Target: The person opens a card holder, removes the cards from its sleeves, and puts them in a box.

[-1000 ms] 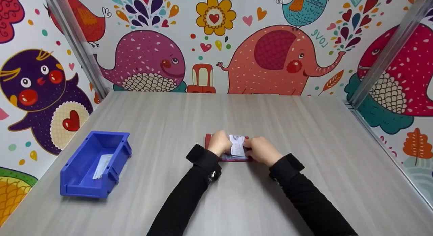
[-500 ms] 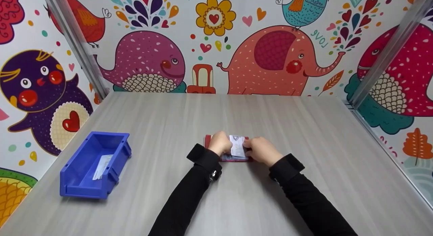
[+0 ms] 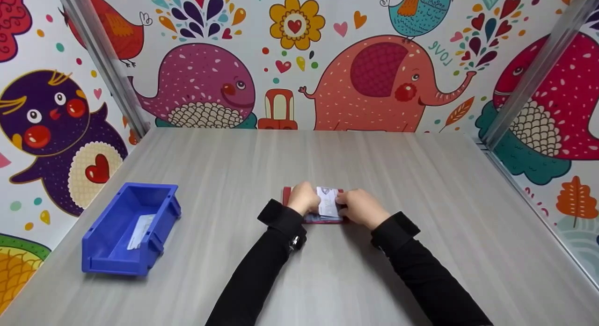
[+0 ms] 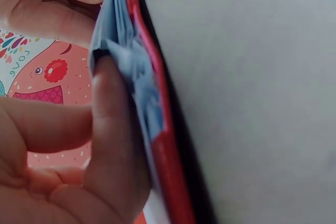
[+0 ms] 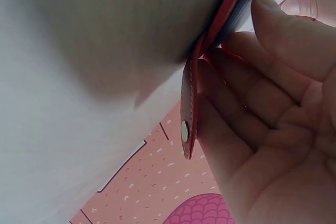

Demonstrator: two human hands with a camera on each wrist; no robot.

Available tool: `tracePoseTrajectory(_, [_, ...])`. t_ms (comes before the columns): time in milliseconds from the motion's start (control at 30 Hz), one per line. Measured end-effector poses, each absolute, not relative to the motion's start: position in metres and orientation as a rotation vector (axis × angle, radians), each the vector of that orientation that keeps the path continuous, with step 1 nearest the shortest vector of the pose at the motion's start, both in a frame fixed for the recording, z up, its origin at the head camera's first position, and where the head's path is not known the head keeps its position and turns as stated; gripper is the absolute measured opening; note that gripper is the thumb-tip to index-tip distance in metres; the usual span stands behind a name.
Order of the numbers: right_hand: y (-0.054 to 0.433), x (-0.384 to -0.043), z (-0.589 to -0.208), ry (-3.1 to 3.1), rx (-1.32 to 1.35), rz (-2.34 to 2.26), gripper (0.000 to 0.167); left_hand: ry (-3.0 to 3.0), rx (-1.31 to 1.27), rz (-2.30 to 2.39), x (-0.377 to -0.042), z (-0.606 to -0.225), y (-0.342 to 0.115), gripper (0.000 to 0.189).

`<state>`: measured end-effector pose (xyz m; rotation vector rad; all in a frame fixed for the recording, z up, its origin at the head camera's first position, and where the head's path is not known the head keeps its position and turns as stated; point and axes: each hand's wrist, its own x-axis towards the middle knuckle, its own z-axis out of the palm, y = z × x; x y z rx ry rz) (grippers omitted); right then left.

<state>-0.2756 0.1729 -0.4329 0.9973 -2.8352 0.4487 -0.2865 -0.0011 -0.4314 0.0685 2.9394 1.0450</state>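
Observation:
A red card holder [image 3: 287, 195] with a stack of clear bluish sleeves [image 4: 122, 19] lies open on the table, seen edge-on in both wrist views. On top of the sleeves is a pale printed card [image 3: 327, 202]. My left hand [image 3: 304, 198] holds the card's left side, a digit pressed against the sleeve edge in the left wrist view. At the right edge, my right hand [image 3: 362, 207] pinches the sleeves, thumb above and other fingers curled beside the red strap with its metal snap [image 5: 185, 130]. How far the card sits inside a sleeve is hidden.
A blue open-front bin [image 3: 157, 188] stands at the left of the table, with a pale card [image 3: 140, 231] lying inside. The wood-grain table [image 3: 224, 167] is bounded by cartoon-printed walls and metal posts [image 3: 105, 59].
Both hands stay in place on the card holder and card. The head view has shifted very slightly; no object has visibly moved.

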Motion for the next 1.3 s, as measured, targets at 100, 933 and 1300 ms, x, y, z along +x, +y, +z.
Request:
tracePoseTrajectory(100, [0.173,-0.276,-0.433,-2.835,1.001,0.454,0.02,2.927,0.048,1.051,-0.286,-0.431,-0.001,0.034])
tracePoseTrajectory(933, [0.168,-0.275,-0.43,-2.938,0.878,0.429,0.009,2.936,0.048,1.074,-0.3,-0.447,-0.003,0.019])
tracePoseTrajectory(1300, [0.169,-0.275,-0.429,-2.962,0.881,0.411,0.007,2.879,0.038,1.137,-0.288,-0.429,-0.011,0.036])
